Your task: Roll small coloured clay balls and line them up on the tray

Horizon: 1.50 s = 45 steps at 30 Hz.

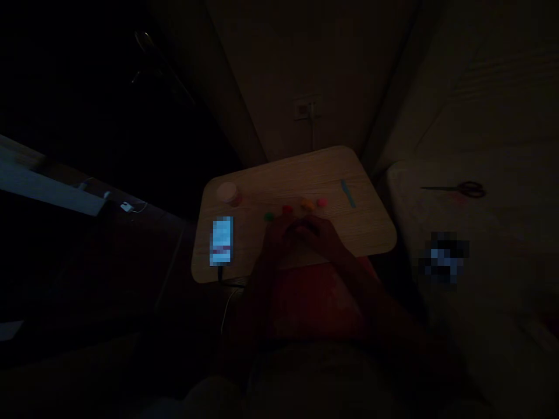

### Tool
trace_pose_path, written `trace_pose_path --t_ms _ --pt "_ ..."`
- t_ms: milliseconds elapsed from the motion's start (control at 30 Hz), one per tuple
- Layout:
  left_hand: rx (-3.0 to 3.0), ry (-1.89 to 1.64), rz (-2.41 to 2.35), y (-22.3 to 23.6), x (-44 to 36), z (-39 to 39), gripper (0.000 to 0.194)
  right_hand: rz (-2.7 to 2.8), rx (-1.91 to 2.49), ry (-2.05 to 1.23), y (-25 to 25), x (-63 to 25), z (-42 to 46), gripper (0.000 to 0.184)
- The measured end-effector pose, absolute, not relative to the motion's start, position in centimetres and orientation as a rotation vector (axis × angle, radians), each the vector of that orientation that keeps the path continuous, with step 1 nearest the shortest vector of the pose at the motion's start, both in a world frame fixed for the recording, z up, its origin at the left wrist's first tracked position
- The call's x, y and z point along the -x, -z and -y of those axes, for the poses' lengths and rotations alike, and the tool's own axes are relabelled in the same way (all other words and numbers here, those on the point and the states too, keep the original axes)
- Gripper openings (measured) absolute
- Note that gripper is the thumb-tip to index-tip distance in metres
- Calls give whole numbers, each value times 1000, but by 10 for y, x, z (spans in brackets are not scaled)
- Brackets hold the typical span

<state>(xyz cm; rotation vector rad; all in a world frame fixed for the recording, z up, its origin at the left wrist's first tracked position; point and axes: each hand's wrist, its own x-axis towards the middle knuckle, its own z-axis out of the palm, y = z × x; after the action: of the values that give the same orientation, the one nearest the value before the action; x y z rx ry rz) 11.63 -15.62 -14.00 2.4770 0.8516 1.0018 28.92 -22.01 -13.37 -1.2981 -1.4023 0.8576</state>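
Note:
In dim light, my left hand (278, 234) and my right hand (315, 234) meet over the front part of a small wooden table (279, 174). Their fingers are curled in toward each other, and anything between them is lost in the dark. Just beyond the fingers lie small coloured lumps: a green lump (269, 216), a red lump (287, 209), an orange lump (308, 205) and a pink lump (322, 202). A flat blue plastic knife-like tool (348, 193) rests farther right on the tabletop.
A lidded tub (227, 193) stands at the table's back left. Before it lies a lit phone (221, 241) with a cable. Scissors (463, 189) and a blurred-out item (443, 260) lie on the pale surface at right. A wall socket (302, 109) holds a plug.

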Motion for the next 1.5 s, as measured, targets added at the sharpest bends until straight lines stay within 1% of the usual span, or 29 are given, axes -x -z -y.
trace_pose_path --t_ms 167,267,367,467,600,700,1167,1333,1500 --pt "-2447 -953 -776 135 -119 161 26 1400 1296 -816 131 -289 221 32" --pt "-2399 -929 -784 132 -120 163 24 1400 1274 -849 130 -289 222 31" --pt "-2396 -954 -806 132 -120 165 28 1362 1249 -889 131 -288 222 30" --pt "-2395 -1000 -814 133 -119 164 32 1342 1259 -889 132 -289 222 34" --pt "-2443 -1010 -808 133 -119 161 29 1325 1290 -893 134 -290 222 41" --pt "-2493 -1043 -761 132 -118 160 32 1315 1247 -906 134 -289 221 42" --pt "-2516 -1029 -750 126 -119 161 35 1258 1172 -1021 136 -292 221 39" --pt "-2508 -965 -706 124 -121 163 41 1240 1170 -1066 134 -292 222 32" --pt "-2510 -973 -653 126 -121 162 41 1283 1146 -1081 134 -293 223 27"
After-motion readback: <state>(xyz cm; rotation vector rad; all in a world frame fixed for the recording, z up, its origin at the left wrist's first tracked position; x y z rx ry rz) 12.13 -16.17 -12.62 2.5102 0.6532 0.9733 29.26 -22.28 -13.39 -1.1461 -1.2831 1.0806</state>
